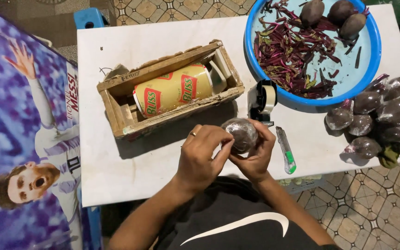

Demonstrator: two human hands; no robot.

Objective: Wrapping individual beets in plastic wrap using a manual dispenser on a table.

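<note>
Both hands meet at the near edge of the white table [116, 176], and between them sits a dark round beet wrapped in clear film [240, 134]. The left hand [203, 159] curls over it from the left, fingers bent close and the thumb pressed against the wrap, a ring showing on one finger. The right hand [257, 155] cups it from below and the right, fingers narrow and closed around the far side. So the wrapped beet lies right in the grip of both, touching each, roughly round with no clear long axis, and neither hand is nearer than the other. Just beyond the right hand's fingertips stands a black tape dispenser [261, 99] with a pale roll, near but not touching. Just to the right of that hand lies a green and grey utility knife [285, 150], its length running away from the person. Further left, a rough wooden crate [116, 111] holds a yellow cylinder roll with red label patches [174, 90], lying on its side, long axis running left to right. Far right, a blue round basin [371, 65] carries purple peelings and three unwrapped beets [332, 14]. Beside it sits a heap of wrapped beets [380, 120]. At the left edge leans a purple printed poster [15, 139] of a figure.
</note>
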